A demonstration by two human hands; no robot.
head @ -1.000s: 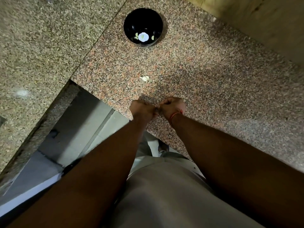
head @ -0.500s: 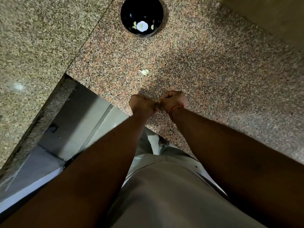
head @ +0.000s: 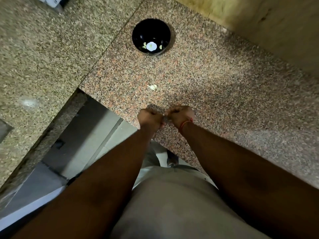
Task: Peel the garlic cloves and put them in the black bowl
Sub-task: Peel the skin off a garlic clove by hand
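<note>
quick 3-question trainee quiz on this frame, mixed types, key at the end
1. True or false: the black bowl is empty.
2. The loose garlic clove lies: A) in the bowl B) on the counter, between bowl and hands C) on the floor.
3. Which wrist wears the red thread?

Key: 1 false, pale pieces lie inside. 2 B. 3 right hand; left hand is bare.
</note>
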